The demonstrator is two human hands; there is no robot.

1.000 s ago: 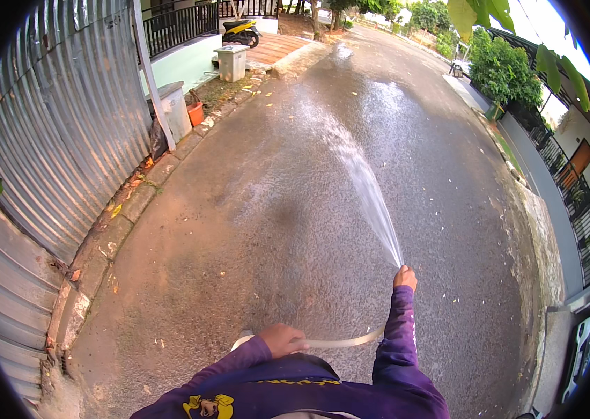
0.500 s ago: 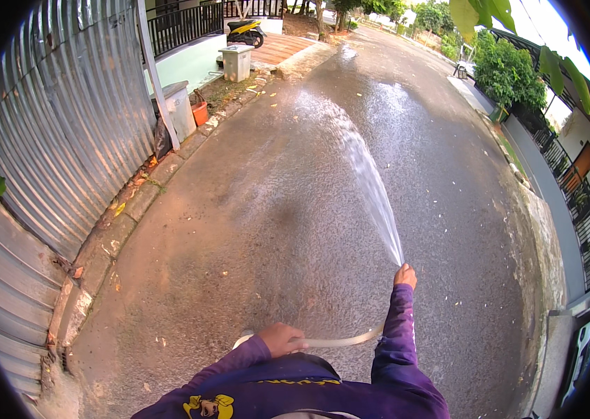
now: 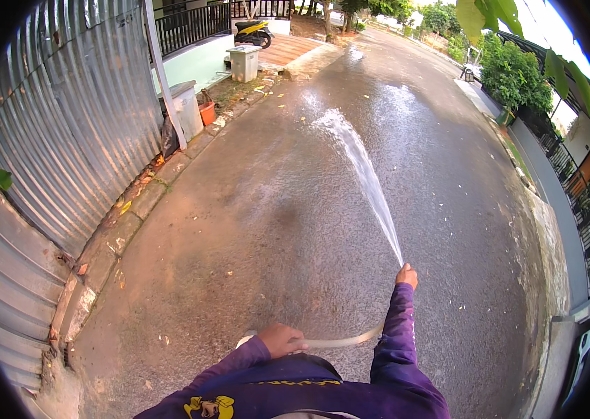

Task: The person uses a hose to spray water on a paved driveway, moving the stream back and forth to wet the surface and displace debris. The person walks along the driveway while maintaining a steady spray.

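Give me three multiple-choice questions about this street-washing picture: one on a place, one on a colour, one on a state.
1. Where does the water jet start?
A. at the right hand
B. at the corrugated fence
C. at the parked scooter

2. What colour are the sleeves?
A. white
B. purple
C. orange

3. How is the road?
A. snow-covered
B. dry and dusty
C. wet

Answers:
1 A, the spray leaves the outstretched right hand.
2 B, both forearms show purple cloth.
3 C, the asphalt is dark and glistening.
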